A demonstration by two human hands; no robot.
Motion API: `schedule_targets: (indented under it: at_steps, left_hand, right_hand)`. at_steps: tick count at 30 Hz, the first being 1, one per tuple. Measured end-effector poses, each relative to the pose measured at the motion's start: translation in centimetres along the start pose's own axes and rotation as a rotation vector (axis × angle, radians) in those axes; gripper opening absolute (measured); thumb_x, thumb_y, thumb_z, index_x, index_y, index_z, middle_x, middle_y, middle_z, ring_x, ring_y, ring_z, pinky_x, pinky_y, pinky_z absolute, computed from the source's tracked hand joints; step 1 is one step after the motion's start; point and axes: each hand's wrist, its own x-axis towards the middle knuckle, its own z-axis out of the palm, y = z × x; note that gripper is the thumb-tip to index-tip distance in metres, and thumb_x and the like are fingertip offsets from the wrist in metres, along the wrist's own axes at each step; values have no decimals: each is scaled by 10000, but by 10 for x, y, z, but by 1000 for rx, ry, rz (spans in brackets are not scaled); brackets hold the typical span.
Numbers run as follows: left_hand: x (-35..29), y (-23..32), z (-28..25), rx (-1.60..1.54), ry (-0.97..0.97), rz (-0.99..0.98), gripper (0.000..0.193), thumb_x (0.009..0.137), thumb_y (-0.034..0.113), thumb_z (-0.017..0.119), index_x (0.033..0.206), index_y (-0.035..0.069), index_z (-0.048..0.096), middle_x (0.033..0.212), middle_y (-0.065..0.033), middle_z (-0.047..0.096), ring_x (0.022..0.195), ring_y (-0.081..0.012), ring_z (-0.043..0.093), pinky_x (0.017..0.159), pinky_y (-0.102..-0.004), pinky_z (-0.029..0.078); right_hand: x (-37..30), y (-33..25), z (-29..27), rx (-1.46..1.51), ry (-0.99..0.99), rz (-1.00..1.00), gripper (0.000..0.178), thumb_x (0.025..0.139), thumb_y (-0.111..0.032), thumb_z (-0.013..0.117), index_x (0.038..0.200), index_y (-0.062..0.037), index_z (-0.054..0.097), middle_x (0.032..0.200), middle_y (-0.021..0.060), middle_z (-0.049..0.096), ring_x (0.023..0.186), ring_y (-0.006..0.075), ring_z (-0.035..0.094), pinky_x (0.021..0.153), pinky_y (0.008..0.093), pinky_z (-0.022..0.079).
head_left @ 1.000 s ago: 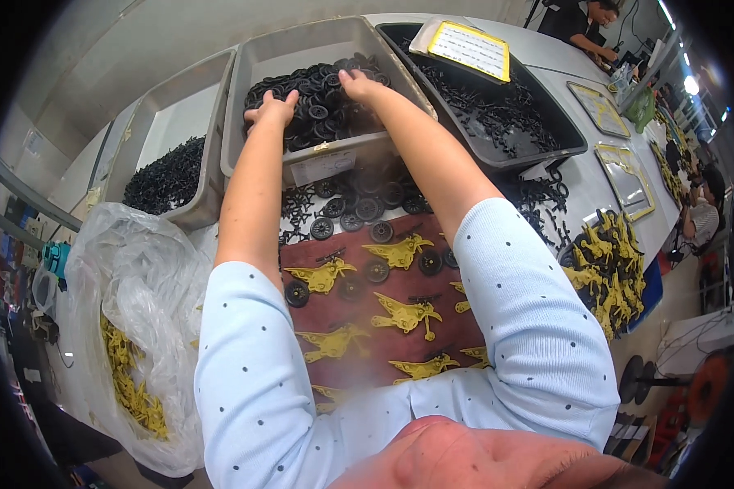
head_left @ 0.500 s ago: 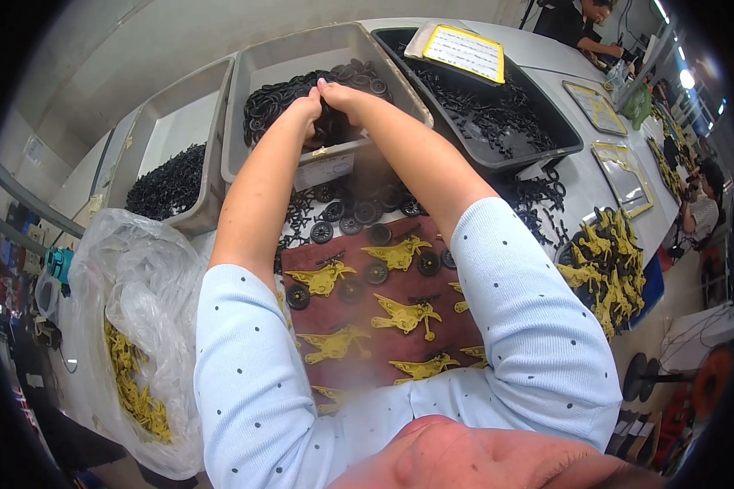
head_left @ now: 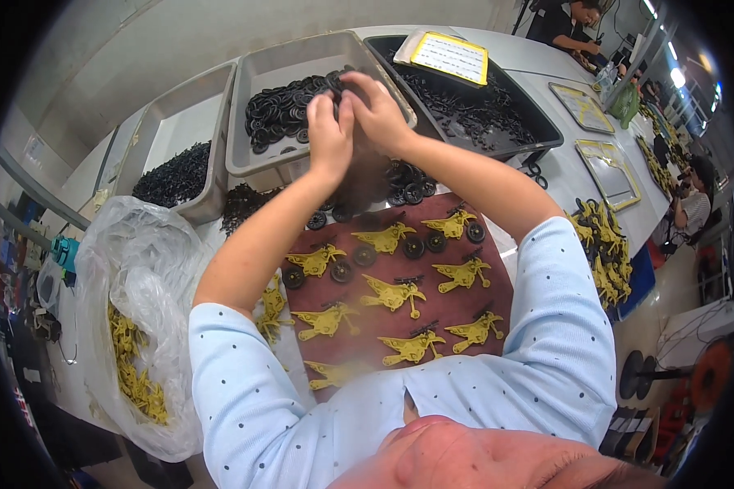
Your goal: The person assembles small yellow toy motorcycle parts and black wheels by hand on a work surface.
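Observation:
My left hand (head_left: 330, 137) and my right hand (head_left: 377, 116) are cupped together over the near rim of the middle grey bin (head_left: 245, 159). Black toy wheels (head_left: 281, 110) lie heaped in that bin. Between and just below my palms is a dark blur of wheels, partly hidden by my hands. Loose wheels (head_left: 412, 193) are piled on the table in front of the bin. Nearer me, yellow toy motorbike bodies (head_left: 393, 295) lie in rows on a dark red mat (head_left: 497, 314), some with wheels beside them.
A grey bin (head_left: 220, 106) with small black parts stands left. A black tray (head_left: 546, 134) of black parts, with a yellow-edged card (head_left: 451, 57), is right. A clear plastic bag (head_left: 155, 261) of yellow parts lies left; more yellow bodies (head_left: 603, 253) sit right. Other people work beyond.
Both hands have come back from the wheel heap toward me, over the bin's near rim. The wheel pile in front of the bin looks larger, and more of the mat shows.

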Motion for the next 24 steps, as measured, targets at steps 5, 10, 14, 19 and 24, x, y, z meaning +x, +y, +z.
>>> schedule_targets:
  at_steps: [5,10,14,19,24]
  left_hand:
    - [-47,10,-1,-30,-175,231,505,853,152,626,1269,-8,388,1301,-221,364,1130,-398,436,959,-425,384]
    - [-58,-5,-14,146,-390,450,602,786,153,687,1299,45,390,1353,-189,327,1165,-406,410,988,-456,367]
    - [-56,-10,-30,298,-606,602,610,758,203,708,1291,97,433,1353,-158,356,1176,-406,409,984,-456,384]
    - [-58,-14,-47,237,-866,527,531,744,245,714,1223,123,518,1290,-130,452,1152,-364,443,965,-451,405]
    - [-51,-1,-58,286,-1005,412,540,726,257,727,1214,132,532,1308,-106,456,1160,-306,461,948,-428,411]
  right_hand:
    - [-49,14,-32,-79,-49,-248,377,796,-59,651,1149,-87,522,1114,165,489,1038,337,520,902,372,431]
    - [-77,42,-59,-241,-231,-447,364,750,-83,708,1063,-103,523,1141,180,443,1038,381,501,862,396,463]
    - [-86,57,-76,-335,-377,-597,352,725,-97,723,1021,-98,533,1091,172,499,1002,359,515,859,403,462]
    - [-90,44,-77,-507,-616,-245,281,804,-115,620,1079,-100,563,1162,116,522,1086,319,493,891,396,449]
    - [-90,40,-89,-564,-615,-200,347,808,-109,614,1147,-119,540,1210,124,508,1105,328,480,914,403,441]
